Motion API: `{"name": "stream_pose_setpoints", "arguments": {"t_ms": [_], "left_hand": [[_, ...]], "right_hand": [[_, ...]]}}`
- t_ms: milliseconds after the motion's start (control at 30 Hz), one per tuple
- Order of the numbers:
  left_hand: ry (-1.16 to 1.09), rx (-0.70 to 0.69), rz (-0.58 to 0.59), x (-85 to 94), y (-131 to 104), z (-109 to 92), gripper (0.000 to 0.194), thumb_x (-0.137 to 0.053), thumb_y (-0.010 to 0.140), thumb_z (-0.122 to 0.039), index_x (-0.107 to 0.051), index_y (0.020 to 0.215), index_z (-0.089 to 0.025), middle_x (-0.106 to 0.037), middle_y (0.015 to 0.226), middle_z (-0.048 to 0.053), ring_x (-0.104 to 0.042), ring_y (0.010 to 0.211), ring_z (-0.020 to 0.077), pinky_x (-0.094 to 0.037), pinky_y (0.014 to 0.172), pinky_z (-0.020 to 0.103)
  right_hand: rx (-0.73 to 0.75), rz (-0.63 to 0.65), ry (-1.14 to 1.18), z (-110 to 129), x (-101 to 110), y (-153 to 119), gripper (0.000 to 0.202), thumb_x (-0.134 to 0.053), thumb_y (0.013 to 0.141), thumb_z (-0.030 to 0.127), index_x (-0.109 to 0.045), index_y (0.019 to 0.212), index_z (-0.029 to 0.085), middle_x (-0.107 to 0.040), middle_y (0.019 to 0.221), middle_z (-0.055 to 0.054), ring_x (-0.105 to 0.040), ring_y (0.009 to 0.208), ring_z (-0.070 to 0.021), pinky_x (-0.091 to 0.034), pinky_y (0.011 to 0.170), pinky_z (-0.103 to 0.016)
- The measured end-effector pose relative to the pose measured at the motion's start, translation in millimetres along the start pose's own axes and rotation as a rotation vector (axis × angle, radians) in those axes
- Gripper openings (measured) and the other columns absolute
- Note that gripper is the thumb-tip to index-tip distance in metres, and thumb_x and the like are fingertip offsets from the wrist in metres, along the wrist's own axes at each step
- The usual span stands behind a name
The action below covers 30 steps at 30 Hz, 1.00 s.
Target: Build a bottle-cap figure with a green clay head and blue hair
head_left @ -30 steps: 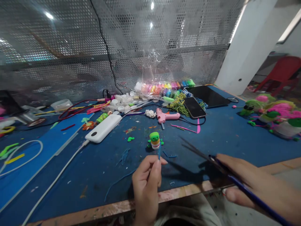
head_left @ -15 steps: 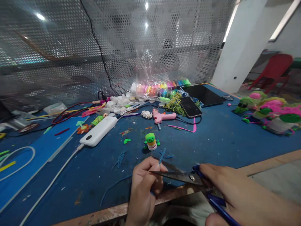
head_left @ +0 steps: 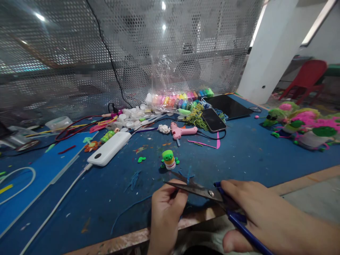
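Note:
My left hand (head_left: 168, 209) pinches blue yarn near the table's front edge; a short end of the yarn (head_left: 189, 174) sticks up above the fingers. My right hand (head_left: 255, 209) is wrapped round the blue handles of a pair of scissors (head_left: 211, 193). The blades are parted and lie at the left fingertips, across the yarn. Just beyond stands a small figure (head_left: 169, 159) with a green head and green side pieces. Cut blue strands (head_left: 133, 180) lie left of it, and a longer blue strand (head_left: 127, 211) runs along the table to the left hand.
Behind are a pink glue gun (head_left: 183, 131), a phone (head_left: 214, 120), tangled yarn (head_left: 197, 118) and a bag of coloured clay (head_left: 172, 101). A white power bank (head_left: 109, 148) with its cable lies left. Pink-and-green figures (head_left: 305, 125) stand right. The wooden edge (head_left: 119, 241) runs in front.
The scissors have moved slightly left and up, and their blades have parted further around the yarn. My left hand has turned a little. The whole view has shifted slightly.

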<state>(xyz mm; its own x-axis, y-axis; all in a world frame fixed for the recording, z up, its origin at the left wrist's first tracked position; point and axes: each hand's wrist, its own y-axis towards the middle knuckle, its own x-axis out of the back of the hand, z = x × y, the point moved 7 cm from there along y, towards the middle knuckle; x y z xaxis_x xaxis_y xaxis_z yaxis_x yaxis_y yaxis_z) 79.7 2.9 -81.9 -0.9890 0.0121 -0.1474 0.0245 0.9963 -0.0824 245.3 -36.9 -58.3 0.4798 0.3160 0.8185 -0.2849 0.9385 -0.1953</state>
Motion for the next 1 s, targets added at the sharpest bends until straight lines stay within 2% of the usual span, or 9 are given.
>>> {"name": "stream_pose_setpoints", "arguments": {"t_ms": [133, 267, 467, 600, 700, 800, 900, 1000], "left_hand": [[-0.018, 0.052, 0.002, 1.6, 3, 6, 0.014, -0.066, 0.064, -0.028, -0.059, 0.058, -0.018, -0.035, 0.048, -0.007, -0.022, 0.044, 0.0075, -0.019, 0.042, 0.021], [-0.003, 0.075, 0.054, 0.2, 5, 10, 0.021, -0.065, 0.067, -0.034, -0.057, 0.059, -0.016, -0.030, 0.046, -0.008, -0.016, 0.043, 0.0058, -0.013, 0.040, 0.021], [0.038, 0.064, 0.127, -1.6, 9, 13, 0.026, -0.063, 0.073, -0.037, -0.056, 0.060, -0.015, -0.028, 0.046, -0.009, -0.014, 0.042, 0.0046, -0.012, 0.039, 0.020], [-0.037, 0.129, 0.168, -5.0, 9, 18, 0.032, -0.064, 0.076, -0.047, -0.060, 0.073, -0.016, -0.024, 0.048, -0.011, -0.013, 0.042, 0.0046, -0.011, 0.038, 0.018], [-0.075, 0.191, 0.197, -10.8, 4, 21, 0.040, -0.064, 0.074, -0.057, -0.060, 0.075, -0.017, -0.023, 0.050, -0.011, -0.013, 0.042, 0.0047, -0.012, 0.038, 0.017], [-0.002, 0.164, 0.201, -14.2, -1, 18, 0.045, -0.060, 0.076, -0.061, -0.059, 0.069, -0.016, -0.025, 0.046, -0.010, -0.016, 0.042, 0.0053, -0.013, 0.039, 0.018], [0.054, 0.140, 0.200, -13.2, -2, 18, 0.046, -0.057, 0.077, -0.062, -0.059, 0.068, -0.016, -0.025, 0.046, -0.010, -0.017, 0.043, 0.0062, -0.013, 0.041, 0.019], [0.090, 0.100, 0.214, -10.9, 1, 17, 0.045, -0.055, 0.079, -0.060, -0.058, 0.068, -0.017, -0.025, 0.050, -0.009, -0.018, 0.046, 0.0075, -0.016, 0.042, 0.020]], "right_hand": [[0.028, 0.004, -0.014, 1, 0, 0, 0.068, -0.052, 0.064, 0.082, -0.061, 0.082, 0.018, -0.067, 0.078, -0.011, -0.065, 0.068, -0.0273, -0.046, 0.060, -0.033], [0.021, 0.024, -0.078, -1, -4, -1, 0.064, -0.052, 0.066, 0.080, -0.061, 0.077, 0.018, -0.068, 0.072, -0.010, -0.064, 0.061, -0.0287, -0.040, 0.053, -0.031], [-0.043, 0.049, -0.131, -10, -10, 1, 0.055, -0.044, 0.079, 0.071, -0.057, 0.070, 0.019, -0.067, 0.069, -0.011, -0.063, 0.063, -0.0297, -0.031, 0.052, -0.030], [-0.048, 0.024, 0.096, -12, -6, 5, 0.050, -0.047, 0.080, 0.068, -0.052, 0.069, 0.019, -0.063, 0.066, -0.005, -0.056, 0.057, -0.0197, -0.029, 0.050, -0.027], [0.036, -0.112, 0.226, -4, 6, 9, 0.043, -0.058, 0.076, 0.059, -0.044, 0.065, 0.020, -0.055, 0.061, 0.000, -0.046, 0.055, -0.0136, -0.028, 0.049, -0.024], [0.117, -0.250, 0.302, 4, 13, 15, 0.033, -0.064, 0.076, 0.041, -0.042, 0.064, 0.021, -0.048, 0.059, 0.004, -0.041, 0.053, -0.0108, -0.030, 0.048, -0.022], [0.203, -0.306, 0.456, 9, 12, 23, 0.019, -0.060, 0.081, 0.031, -0.046, 0.073, 0.021, -0.055, 0.068, 0.002, -0.046, 0.056, -0.0107, -0.036, 0.052, -0.021], [0.292, -0.330, 0.623, 15, 14, 30, 0.018, -0.058, 0.084, 0.030, -0.043, 0.077, 0.023, -0.063, 0.087, -0.001, -0.056, 0.064, -0.0118, -0.043, 0.058, -0.023]]}}
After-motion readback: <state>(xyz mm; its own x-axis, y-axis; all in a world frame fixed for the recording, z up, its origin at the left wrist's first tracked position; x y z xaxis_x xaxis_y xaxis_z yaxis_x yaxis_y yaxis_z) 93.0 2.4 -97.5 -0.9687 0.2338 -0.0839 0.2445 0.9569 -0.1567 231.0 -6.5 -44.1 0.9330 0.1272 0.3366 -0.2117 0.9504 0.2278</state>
